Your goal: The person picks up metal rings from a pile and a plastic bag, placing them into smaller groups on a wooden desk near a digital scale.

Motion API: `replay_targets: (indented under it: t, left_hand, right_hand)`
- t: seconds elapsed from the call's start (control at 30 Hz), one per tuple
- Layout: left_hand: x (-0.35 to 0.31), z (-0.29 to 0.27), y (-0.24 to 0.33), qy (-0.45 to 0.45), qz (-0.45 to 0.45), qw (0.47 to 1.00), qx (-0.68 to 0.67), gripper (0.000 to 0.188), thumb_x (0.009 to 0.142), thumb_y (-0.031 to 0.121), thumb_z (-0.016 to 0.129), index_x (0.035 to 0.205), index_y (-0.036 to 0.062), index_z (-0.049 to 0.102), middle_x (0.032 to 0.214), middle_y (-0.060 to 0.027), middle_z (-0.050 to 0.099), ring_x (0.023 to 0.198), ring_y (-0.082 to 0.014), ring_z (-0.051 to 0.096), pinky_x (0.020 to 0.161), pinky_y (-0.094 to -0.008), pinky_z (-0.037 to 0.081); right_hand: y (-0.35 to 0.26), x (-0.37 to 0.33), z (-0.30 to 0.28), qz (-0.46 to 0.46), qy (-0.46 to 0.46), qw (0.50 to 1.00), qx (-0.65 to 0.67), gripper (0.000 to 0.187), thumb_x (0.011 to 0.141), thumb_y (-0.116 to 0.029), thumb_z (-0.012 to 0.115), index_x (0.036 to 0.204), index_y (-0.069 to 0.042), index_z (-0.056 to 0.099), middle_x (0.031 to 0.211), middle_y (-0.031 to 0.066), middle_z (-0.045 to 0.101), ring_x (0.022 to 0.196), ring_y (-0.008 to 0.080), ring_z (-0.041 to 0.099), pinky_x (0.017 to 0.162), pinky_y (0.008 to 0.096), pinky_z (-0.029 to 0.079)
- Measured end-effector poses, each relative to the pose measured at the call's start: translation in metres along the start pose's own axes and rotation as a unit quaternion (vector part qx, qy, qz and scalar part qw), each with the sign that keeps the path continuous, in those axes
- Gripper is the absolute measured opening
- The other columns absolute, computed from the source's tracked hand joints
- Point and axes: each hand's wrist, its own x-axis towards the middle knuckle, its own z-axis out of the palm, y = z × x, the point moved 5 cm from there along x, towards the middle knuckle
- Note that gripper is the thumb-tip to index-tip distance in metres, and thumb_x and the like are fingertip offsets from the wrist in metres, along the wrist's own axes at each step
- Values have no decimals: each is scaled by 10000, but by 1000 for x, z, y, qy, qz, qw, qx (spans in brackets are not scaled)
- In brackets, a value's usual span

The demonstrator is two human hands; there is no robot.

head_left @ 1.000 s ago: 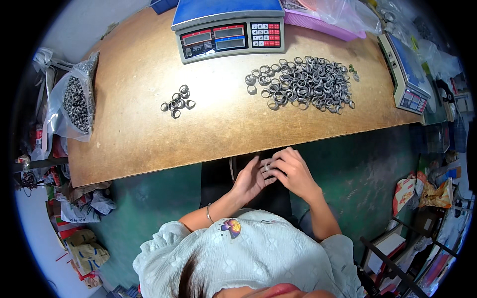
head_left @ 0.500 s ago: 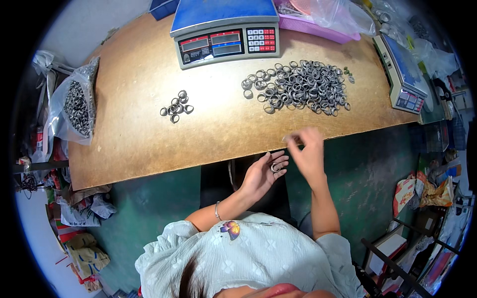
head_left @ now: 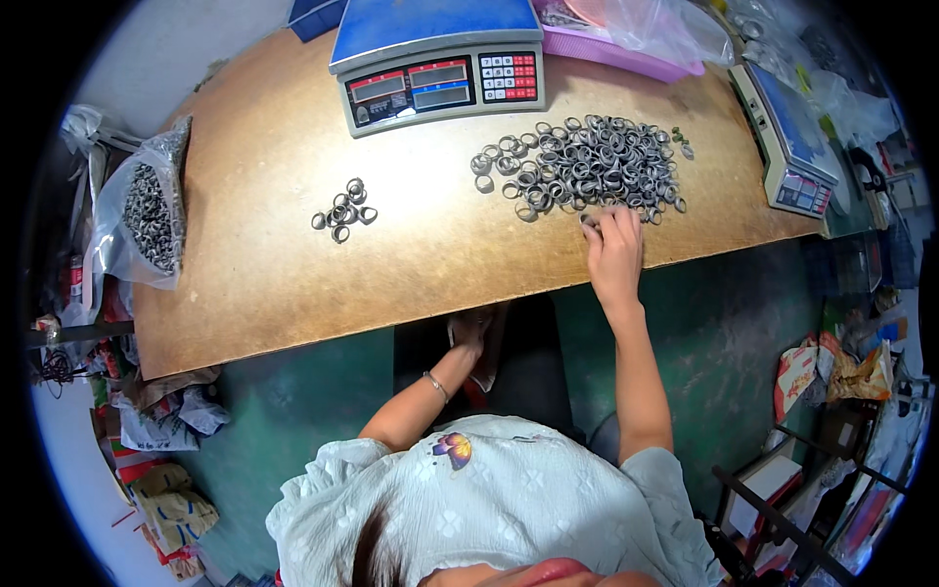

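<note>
A wide pile of grey metal rings (head_left: 597,161) lies on the right half of the wooden table (head_left: 245,284). My right hand (head_left: 616,252) rests at its near edge, fingers bent downward. Between thumb and fingers a grey metal ring (head_left: 588,221) partly shows; the fingertips are mostly hidden behind the hand. My left hand (head_left: 471,331) is down at the table's front edge, over my lap, its fingers hidden below the tabletop. Whether it holds anything does not show. Left of the pile sits a small group of several similar rings (head_left: 342,211).
A blue-topped weighing scale (head_left: 445,93) stands at the back, with a pink basket (head_left: 626,49) beside it. Another scale (head_left: 797,147) is at the right edge. An open plastic bag of small metal parts (head_left: 152,220) stands at the left. Small green bits (head_left: 682,139) lie by the pile.
My right hand has moved away from my left hand, forward to the pile's near edge. My left hand, which held a ring in view, has dropped below the table edge.
</note>
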Motion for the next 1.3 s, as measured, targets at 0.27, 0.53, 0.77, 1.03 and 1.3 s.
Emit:
replay_targets:
  t: [0.27,0.53,0.77,1.03,1.3]
  left_hand:
    - [-91,45,48,-244,-189,950,-42,355,935,320,452,1099,15,531,1029,-79,587,957,-229,567,864,-358,451]
    - [-183,95,106,-410,-209,873,-161,304,882,24,500,1178,-39,474,884,-44,538,733,-111,492,632,-221,436]
    - [-183,91,91,-379,-211,894,-111,304,891,56,495,1178,-44,493,881,-44,551,760,-120,503,681,-243,439]
    - [-189,97,107,-377,-173,886,-206,298,950,293,432,1075,43,537,990,-61,591,864,-153,550,783,-317,437]
    - [-147,70,74,-307,-127,942,-52,210,932,177,475,1071,30,531,756,-22,533,652,-119,481,566,-237,398]
  right_hand:
    - [-34,-41,-26,-9,-109,978,175,85,720,-13,639,777,-4,576,846,114,535,834,305,518,722,372,423]
    - [-19,-11,-15,26,-69,980,183,76,746,-36,635,807,-6,602,855,105,565,856,278,518,753,361,412]
    - [1,10,-11,-26,57,998,32,60,759,-25,616,818,-16,615,819,110,560,786,284,507,715,373,397]
    - [-72,-60,-30,-105,-168,974,108,85,688,-30,659,765,-32,623,832,66,569,808,242,518,710,350,381]
    - [-6,-6,-17,32,0,999,26,95,744,-68,652,805,-2,623,856,123,570,813,296,521,718,387,423]
